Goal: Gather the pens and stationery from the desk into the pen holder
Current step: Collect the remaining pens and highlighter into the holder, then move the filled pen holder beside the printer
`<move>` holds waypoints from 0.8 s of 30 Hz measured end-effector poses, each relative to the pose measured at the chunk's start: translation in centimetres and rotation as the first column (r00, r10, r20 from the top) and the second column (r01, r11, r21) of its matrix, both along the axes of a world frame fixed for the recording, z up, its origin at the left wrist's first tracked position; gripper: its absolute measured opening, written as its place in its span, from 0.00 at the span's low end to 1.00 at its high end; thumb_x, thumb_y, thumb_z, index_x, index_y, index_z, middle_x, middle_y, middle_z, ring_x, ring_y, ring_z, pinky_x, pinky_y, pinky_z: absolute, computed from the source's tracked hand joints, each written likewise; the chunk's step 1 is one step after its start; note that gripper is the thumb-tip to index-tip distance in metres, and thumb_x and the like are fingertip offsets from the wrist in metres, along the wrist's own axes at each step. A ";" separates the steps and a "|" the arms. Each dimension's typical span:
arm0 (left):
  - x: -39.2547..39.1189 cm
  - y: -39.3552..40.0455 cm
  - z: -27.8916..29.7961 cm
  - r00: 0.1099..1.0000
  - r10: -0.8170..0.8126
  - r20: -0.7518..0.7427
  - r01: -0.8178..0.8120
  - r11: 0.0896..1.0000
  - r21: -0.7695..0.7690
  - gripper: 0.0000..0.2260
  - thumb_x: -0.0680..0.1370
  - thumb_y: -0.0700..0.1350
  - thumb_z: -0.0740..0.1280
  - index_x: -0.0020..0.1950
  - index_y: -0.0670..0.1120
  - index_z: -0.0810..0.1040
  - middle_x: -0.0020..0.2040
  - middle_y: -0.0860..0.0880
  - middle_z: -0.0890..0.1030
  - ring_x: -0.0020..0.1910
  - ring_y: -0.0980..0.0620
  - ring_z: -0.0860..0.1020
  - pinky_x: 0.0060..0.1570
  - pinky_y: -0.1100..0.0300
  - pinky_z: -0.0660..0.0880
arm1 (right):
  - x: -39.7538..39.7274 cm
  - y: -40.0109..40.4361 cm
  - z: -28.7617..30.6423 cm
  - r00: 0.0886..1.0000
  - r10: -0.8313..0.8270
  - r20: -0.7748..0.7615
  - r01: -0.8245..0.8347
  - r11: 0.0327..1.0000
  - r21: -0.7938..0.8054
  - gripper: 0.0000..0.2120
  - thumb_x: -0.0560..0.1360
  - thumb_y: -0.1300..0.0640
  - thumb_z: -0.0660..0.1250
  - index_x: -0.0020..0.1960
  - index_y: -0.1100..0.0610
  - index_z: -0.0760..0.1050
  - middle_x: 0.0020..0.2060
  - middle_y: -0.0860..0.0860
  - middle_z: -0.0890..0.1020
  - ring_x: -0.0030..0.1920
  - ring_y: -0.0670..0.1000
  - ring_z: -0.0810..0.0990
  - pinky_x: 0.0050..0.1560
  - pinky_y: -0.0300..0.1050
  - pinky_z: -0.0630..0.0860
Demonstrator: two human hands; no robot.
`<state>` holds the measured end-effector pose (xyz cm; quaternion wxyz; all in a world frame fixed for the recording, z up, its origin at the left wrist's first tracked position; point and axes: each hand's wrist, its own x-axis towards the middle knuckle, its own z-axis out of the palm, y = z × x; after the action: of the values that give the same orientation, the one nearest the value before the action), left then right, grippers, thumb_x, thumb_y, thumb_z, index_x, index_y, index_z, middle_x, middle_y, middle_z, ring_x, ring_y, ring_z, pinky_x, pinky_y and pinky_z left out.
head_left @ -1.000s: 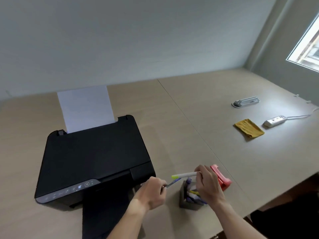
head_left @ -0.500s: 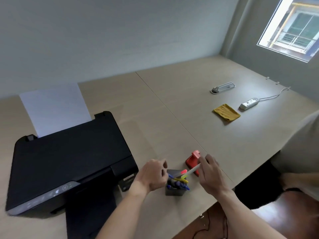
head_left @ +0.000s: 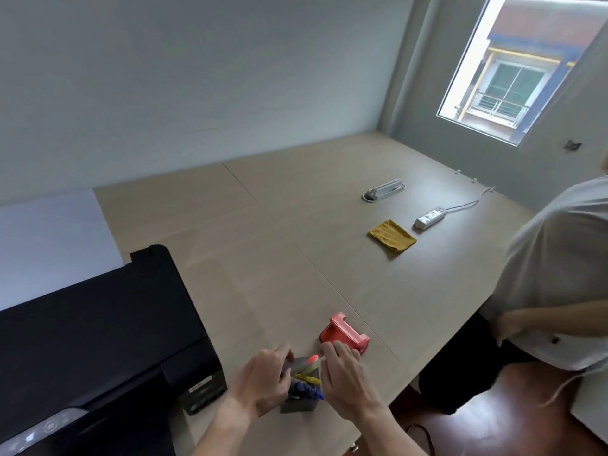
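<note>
A dark grey square pen holder [head_left: 297, 405] stands near the desk's front edge, with yellow [head_left: 307, 378] and blue pens [head_left: 305, 390] inside. My right hand [head_left: 345, 380] pinches a highlighter with a red tip [head_left: 312, 358] just over the holder's back right corner, tip pointing left. My left hand [head_left: 263, 380] is curled against the holder's left rim and hides that side. Whether it grips the holder is unclear.
A red stapler-like tool [head_left: 345, 334] lies just behind the holder. A black printer [head_left: 98, 324] holding white paper [head_left: 49, 238] fills the left. Farther right lie a yellow cloth [head_left: 391, 236], a white power strip [head_left: 431, 217] and a grey socket unit [head_left: 385, 189]. Another person [head_left: 559, 274] stands at the desk's right edge.
The view has swung to the right. My left hand's blue pen is now in the holder. My right hand has lowered the highlighter from above to the holder's rim.
</note>
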<state>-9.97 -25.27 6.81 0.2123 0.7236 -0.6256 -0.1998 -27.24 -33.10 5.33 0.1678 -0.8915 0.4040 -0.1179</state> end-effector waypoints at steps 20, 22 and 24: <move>-1.5 -0.4 -2.9 0.968 -0.159 0.195 0.115 0.969 0.219 0.39 0.64 0.54 0.64 0.74 0.52 0.57 0.67 0.53 0.66 0.65 0.48 0.64 0.67 0.56 0.65 | -3.8 0.5 -3.2 0.951 -0.305 -0.053 0.310 0.929 0.204 0.19 0.71 0.64 0.56 0.60 0.53 0.70 0.53 0.49 0.73 0.53 0.51 0.76 0.56 0.44 0.69; -1.6 -0.7 -3.4 0.961 -0.156 0.230 0.105 0.970 0.217 0.39 0.66 0.59 0.66 0.74 0.51 0.58 0.66 0.52 0.67 0.65 0.48 0.65 0.65 0.56 0.66 | -3.7 0.1 -3.3 0.927 -0.372 -0.053 0.375 0.904 0.207 0.17 0.72 0.64 0.57 0.59 0.54 0.71 0.50 0.49 0.72 0.50 0.53 0.76 0.54 0.46 0.71; -1.7 -1.1 -3.8 0.956 -0.138 0.261 0.084 0.975 0.208 0.38 0.66 0.68 0.64 0.71 0.51 0.63 0.62 0.51 0.70 0.61 0.46 0.69 0.61 0.53 0.68 | -3.6 -0.6 -3.4 0.905 -0.423 -0.039 0.422 0.883 0.203 0.14 0.72 0.64 0.58 0.56 0.54 0.72 0.47 0.49 0.71 0.49 0.55 0.76 0.53 0.50 0.73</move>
<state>-11.62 -26.37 3.06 0.0405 0.7252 -0.6660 -0.1699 -30.80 -33.73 1.90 0.2311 -0.7593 0.5980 -0.1118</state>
